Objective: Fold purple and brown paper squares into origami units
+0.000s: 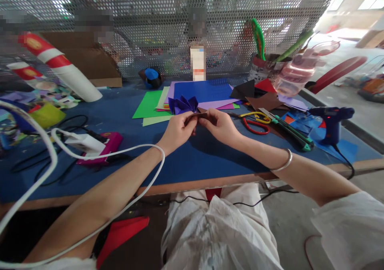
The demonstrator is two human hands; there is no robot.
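Between my two hands, above the middle of the blue table, is a small piece of brown paper (201, 114). My left hand (180, 128) pinches its left side, and my right hand (221, 127) pinches the right side, the fingertips almost meeting. Much of the paper is hidden behind the fingers. Just beyond my left hand sits a purple folded paper shape (183, 105) with several pointed tips. Behind it lies a stack of coloured sheets, with a blue sheet (201, 92) on top and a green sheet (148, 103) sticking out to the left.
Right of my hands lie red- and yellow-handled scissors (256, 128), a green utility knife (291, 132) and a blue glue gun (331, 122). A pink bottle (295, 76) stands behind them. On the left are a magenta power strip (112, 144) and a white cable (144, 146) crossing my left arm.
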